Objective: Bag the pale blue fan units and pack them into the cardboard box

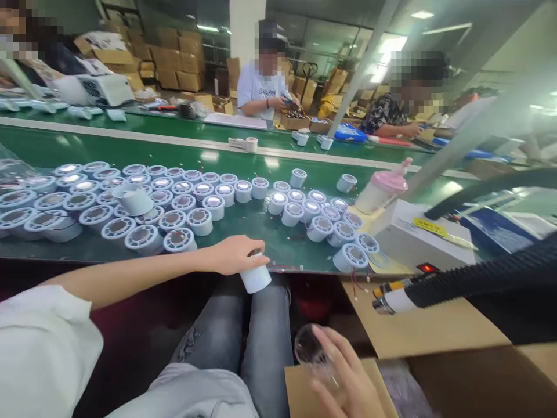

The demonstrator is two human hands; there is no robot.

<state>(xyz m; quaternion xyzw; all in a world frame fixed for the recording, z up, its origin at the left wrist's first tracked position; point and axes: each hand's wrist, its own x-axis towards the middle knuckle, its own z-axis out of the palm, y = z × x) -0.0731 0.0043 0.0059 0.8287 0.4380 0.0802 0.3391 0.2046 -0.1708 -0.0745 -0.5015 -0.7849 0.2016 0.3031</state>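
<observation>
My left hand grips a pale blue cylindrical housing from above, tilted over my lap at the bench's front edge. Its far end is covered by my fingers. Lower right, my right hand is closed around a clear round plastic cup-like piece, slightly blurred, above an open cardboard box. Many similar housings with slotted ring tops stand in a large group on the left of the bench and a smaller group on the right. One housing lies on top of the left group.
A white machine with a lit red switch stands at the right, beside a pink-lidded bottle. A black corrugated hose reaches in from the right over cardboard boxes. Across the green conveyor, several people work.
</observation>
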